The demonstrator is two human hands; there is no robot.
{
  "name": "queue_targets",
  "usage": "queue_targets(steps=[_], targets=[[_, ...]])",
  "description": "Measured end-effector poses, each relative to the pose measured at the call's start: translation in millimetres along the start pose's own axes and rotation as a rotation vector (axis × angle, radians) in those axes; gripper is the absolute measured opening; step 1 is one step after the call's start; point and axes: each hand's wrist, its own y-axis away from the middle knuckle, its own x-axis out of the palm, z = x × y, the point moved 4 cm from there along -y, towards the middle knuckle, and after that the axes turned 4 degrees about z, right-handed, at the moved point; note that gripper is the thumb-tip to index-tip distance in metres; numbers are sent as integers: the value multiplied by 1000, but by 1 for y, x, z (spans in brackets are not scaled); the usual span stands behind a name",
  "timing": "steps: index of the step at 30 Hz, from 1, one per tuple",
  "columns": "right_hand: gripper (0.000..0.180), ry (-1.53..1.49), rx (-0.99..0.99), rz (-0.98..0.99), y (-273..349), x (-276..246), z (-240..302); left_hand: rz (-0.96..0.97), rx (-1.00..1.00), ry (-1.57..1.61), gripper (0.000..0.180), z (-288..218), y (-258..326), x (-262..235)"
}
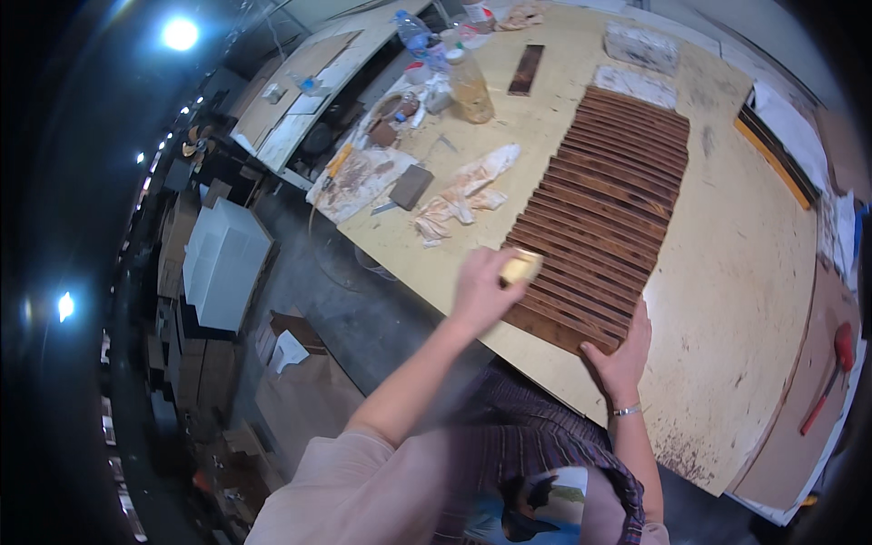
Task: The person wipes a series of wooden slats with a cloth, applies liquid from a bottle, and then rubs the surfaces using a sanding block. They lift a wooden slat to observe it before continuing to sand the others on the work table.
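Gripping a yellow block (521, 268) in the curled left hand (484, 289), bracing the slats (610, 195) on the surface (718, 309) with a spread right hand (625, 356); apparently rubbing their left ends, next calling for steady strokes.

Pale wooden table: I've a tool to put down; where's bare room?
Bare: right side, between the dark brown wooden strips and long black-and-yellow bar. Crowded: left side, with a bottle of yellowish liquid and stained white cloth.
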Motion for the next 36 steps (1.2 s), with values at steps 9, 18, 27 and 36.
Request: queue_targets(steps=[9, 18, 27, 36], targets=[[123, -15, 18, 8, 6, 9, -14, -48, -404, 790, 40, 145, 18, -38], [121, -63, 27, 35, 4, 15, -14, 197, 294, 270, 43, -36, -21, -9], [119, -56, 68, -22, 6, 8, -14, 75, 227, 84, 40, 6, -48, -17], [123, -9, 126, 63, 7, 13, -20, 322, 131, 173, 55, 19, -65, -8]])
